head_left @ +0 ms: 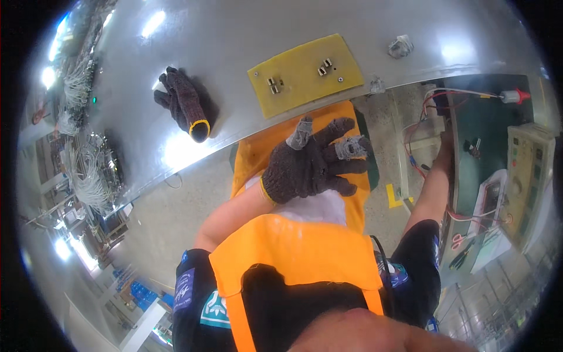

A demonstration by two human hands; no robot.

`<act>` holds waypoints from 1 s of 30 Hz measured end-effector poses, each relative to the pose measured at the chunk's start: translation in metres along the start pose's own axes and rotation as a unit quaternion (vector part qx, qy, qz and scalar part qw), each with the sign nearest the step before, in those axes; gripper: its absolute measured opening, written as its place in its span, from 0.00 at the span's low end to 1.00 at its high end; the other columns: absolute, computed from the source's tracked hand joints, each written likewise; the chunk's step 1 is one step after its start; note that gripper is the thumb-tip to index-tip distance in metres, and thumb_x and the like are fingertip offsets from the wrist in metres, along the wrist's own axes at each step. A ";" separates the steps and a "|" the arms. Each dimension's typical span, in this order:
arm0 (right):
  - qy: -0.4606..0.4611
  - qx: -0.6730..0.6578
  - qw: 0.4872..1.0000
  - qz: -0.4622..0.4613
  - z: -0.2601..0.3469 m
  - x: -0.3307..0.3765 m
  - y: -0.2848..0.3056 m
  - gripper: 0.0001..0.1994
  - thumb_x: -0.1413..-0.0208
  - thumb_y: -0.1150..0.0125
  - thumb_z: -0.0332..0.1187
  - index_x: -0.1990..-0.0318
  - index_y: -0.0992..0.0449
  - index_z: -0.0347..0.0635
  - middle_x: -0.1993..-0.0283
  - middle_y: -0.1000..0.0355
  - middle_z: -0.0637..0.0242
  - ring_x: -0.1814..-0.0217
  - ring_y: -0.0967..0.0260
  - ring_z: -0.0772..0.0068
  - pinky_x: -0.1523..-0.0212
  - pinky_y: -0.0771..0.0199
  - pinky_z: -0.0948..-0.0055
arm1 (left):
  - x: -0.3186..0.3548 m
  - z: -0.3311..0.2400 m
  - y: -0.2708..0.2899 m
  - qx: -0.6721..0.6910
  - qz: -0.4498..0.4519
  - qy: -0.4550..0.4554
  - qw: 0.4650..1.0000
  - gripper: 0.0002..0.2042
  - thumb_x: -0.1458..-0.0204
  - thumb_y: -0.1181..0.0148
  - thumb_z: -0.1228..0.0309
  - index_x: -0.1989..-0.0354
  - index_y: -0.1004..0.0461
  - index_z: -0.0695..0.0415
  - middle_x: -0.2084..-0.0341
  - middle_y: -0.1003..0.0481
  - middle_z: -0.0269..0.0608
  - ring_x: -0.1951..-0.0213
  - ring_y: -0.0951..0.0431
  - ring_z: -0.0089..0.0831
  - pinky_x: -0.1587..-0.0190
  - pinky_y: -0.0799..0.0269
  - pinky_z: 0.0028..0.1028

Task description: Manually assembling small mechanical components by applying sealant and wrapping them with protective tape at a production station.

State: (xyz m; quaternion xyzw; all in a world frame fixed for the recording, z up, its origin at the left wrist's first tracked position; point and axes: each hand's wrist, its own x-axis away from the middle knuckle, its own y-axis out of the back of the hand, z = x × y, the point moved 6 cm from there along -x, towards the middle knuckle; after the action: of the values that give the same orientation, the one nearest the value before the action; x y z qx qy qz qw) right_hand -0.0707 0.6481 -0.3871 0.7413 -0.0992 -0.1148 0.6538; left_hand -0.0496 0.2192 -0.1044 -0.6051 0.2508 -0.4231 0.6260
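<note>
My left hand [316,164] wears a dark brown knitted glove with a yellow cuff edge. Grey tape wraps its thumb and one finger. The palm is turned up and the fingers are spread, with nothing in them, above an orange apron [293,234]. A second dark glove [183,100] lies on the metal table, left of a yellow plate [305,73] with small metal blocks on it. My bare right hand [447,146] reaches out along the edge of the side bench, near red and white wires; its fingers cannot be made out.
Clear crumpled wrap [400,46] lies on the metal table [223,35]. On the green side bench [487,111] are a beige instrument [525,182], a red-tipped probe [516,97], scissors [458,240] and pliers [461,258]. Bundled white cables [88,176] hang at the left.
</note>
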 end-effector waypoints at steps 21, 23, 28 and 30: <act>-0.045 -0.127 0.974 -0.182 0.025 0.006 0.040 0.17 0.50 0.47 0.37 0.57 0.28 0.35 0.59 0.29 0.50 0.59 0.32 0.48 0.58 0.33 0.59 | -0.003 0.013 0.002 -0.034 -0.015 0.039 0.999 0.34 0.51 0.64 0.38 0.40 0.47 0.48 0.45 0.41 0.53 0.46 0.39 0.54 0.54 0.40 0.51; -0.045 -0.135 0.969 -0.200 0.017 0.006 0.042 0.17 0.50 0.47 0.37 0.57 0.28 0.34 0.60 0.29 0.50 0.59 0.32 0.48 0.58 0.33 0.58 | -0.001 0.012 0.005 -0.038 -0.033 0.036 0.998 0.34 0.51 0.64 0.38 0.41 0.47 0.49 0.46 0.40 0.53 0.46 0.39 0.54 0.54 0.40 0.51; -0.041 -0.142 0.960 -0.237 0.002 0.013 0.058 0.17 0.50 0.47 0.37 0.57 0.28 0.34 0.60 0.29 0.50 0.59 0.32 0.48 0.58 0.33 0.58 | 0.002 0.009 -0.002 -0.039 -0.041 0.022 0.998 0.34 0.53 0.58 0.39 0.44 0.44 0.51 0.48 0.39 0.53 0.50 0.36 0.51 0.53 0.39 0.49; -0.163 -0.152 0.974 -0.048 0.006 0.024 0.055 0.19 0.53 0.45 0.35 0.54 0.31 0.33 0.54 0.33 0.47 0.55 0.34 0.48 0.56 0.34 0.59 | 0.003 0.007 -0.001 -0.037 -0.037 0.008 0.999 0.32 0.52 0.58 0.40 0.45 0.43 0.51 0.49 0.38 0.52 0.53 0.35 0.48 0.55 0.39 0.47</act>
State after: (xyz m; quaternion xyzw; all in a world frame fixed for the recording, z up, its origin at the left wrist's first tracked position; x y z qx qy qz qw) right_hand -0.0499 0.6282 -0.3348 0.6082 -0.1501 -0.2794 0.7277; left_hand -0.0426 0.2202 -0.1019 -0.6337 0.2483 -0.4413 0.5849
